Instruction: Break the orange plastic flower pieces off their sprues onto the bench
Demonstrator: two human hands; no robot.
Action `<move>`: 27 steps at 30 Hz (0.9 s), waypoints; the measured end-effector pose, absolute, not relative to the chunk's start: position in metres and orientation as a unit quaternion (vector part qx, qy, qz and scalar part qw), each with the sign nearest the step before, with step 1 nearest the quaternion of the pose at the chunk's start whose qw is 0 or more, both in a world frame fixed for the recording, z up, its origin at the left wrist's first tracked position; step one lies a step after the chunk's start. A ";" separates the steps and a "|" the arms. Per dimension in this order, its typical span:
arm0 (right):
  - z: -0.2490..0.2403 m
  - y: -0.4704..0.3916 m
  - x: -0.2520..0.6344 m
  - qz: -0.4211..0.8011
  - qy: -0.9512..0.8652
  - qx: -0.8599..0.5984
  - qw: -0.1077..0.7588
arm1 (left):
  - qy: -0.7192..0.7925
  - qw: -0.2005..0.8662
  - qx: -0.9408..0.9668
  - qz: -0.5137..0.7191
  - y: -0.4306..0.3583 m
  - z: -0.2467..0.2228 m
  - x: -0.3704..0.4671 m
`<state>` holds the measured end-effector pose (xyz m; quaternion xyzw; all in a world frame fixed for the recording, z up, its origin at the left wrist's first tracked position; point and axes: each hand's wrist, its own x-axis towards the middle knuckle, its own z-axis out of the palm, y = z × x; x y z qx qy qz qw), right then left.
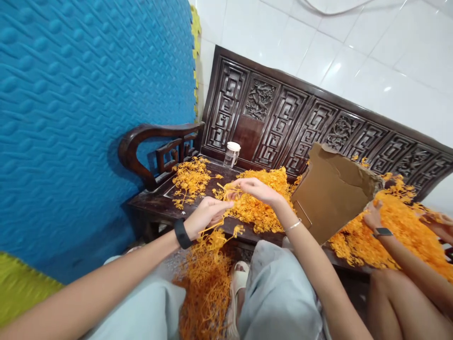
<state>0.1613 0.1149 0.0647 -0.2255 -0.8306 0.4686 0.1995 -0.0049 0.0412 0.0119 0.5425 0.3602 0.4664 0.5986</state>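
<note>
My left hand (209, 215), with a black band at the wrist, is closed on thin orange plastic stems that hang below it. Beside it, my right hand (255, 189) has its fingers bent around the upper part of the same orange pieces; a thin bracelet circles that wrist. Behind my right hand lies an orange pile (267, 215) on the dark wooden bench (159, 203). A smaller orange heap (193, 179) rests at the bench's left end. Under my hands, a large mass of orange stems (205, 288) hangs or lies between my legs.
A clear bottle with a white lid (231, 155) stands near the carved backrest (260, 127). To the right, a cardboard piece (332, 189) leans beside another orange pile (403, 226), where another person's hands work. The curved armrest (132, 146) borders the left side.
</note>
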 end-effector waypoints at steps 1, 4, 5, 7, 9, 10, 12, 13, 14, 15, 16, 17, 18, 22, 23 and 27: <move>0.067 0.109 0.163 0.468 -0.836 -0.219 0.185 | 0.364 0.595 0.545 0.466 0.041 0.012 -0.007; 0.068 0.104 0.172 0.460 -0.834 -0.243 0.185 | 0.380 0.580 0.558 0.455 0.041 0.010 -0.012; 0.067 0.106 0.176 0.454 -0.830 -0.258 0.195 | 0.386 0.575 0.565 0.448 0.041 0.009 -0.014; 0.063 0.110 0.184 0.427 -0.832 -0.287 0.207 | 0.396 0.563 0.586 0.428 0.039 0.007 -0.017; 0.057 0.110 0.190 0.402 -0.836 -0.303 0.219 | 0.401 0.529 0.634 0.396 0.035 0.005 -0.019; 0.054 0.108 0.191 0.398 -0.833 -0.306 0.234 | 0.403 0.505 0.663 0.378 0.033 0.005 -0.019; 0.048 0.100 0.190 0.395 -0.811 -0.313 0.298 | 0.409 0.459 0.710 0.343 0.026 0.004 -0.020; 0.046 0.094 0.188 0.392 -0.790 -0.325 0.342 | 0.415 0.444 0.722 0.332 0.022 0.005 -0.020; 0.045 0.088 0.185 0.385 -0.765 -0.341 0.388 | 0.421 0.439 0.724 0.325 0.017 0.005 -0.020; 0.044 0.083 0.184 0.374 -0.735 -0.360 0.435 | 0.426 0.436 0.724 0.322 0.011 0.005 -0.020; 0.045 0.080 0.183 0.362 -0.701 -0.382 0.481 | 0.430 0.435 0.725 0.317 0.005 0.005 -0.019; 0.047 0.079 0.185 0.348 -0.662 -0.405 0.527 | 0.431 0.433 0.729 0.308 -0.002 0.005 -0.019; 0.050 0.080 0.190 0.329 -0.622 -0.424 0.570 | 0.431 0.431 0.736 0.296 -0.009 0.004 -0.018; 0.065 0.098 0.219 0.157 -0.557 -0.426 0.696 | 0.417 0.404 0.786 0.212 -0.034 -0.002 -0.014; 0.066 0.102 0.226 0.109 -0.573 -0.411 0.700 | 0.407 0.394 0.801 0.192 -0.037 -0.004 -0.014; 0.056 0.116 0.231 0.031 -0.653 -0.408 0.637 | 0.385 0.368 0.837 0.129 -0.034 -0.008 -0.018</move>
